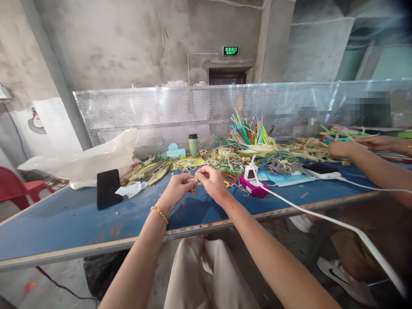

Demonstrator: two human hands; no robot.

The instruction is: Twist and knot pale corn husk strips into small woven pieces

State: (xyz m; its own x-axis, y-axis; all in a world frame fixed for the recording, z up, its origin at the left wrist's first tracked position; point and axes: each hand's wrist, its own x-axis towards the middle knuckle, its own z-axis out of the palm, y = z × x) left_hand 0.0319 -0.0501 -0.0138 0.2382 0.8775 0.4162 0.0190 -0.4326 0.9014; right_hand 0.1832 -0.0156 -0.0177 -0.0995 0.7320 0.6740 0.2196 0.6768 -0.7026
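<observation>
Above the front part of the blue table (74, 227), my left hand (176, 189) and my right hand (212, 182) meet at the fingertips. Both are closed in a pinch on a small pale piece (196, 180), mostly covered by the fingers; its kind is too small to make out. Just behind the hands lie dried corn husks (157, 171) and loose shredded husk strips (222, 156). Close to my right hand are a red-orange ring-shaped item (230, 177) and a purple box (252, 186) with a white charger plug (251, 172) on it.
A black tablet or phone (108, 189) and crumpled white paper (131, 189) lie left, before a large plastic bag (86, 161). Behind stand a green bottle (193, 146) and colourful pipe cleaners (251, 133). A white cable (302, 208) crosses right, near another person's hands (343, 149).
</observation>
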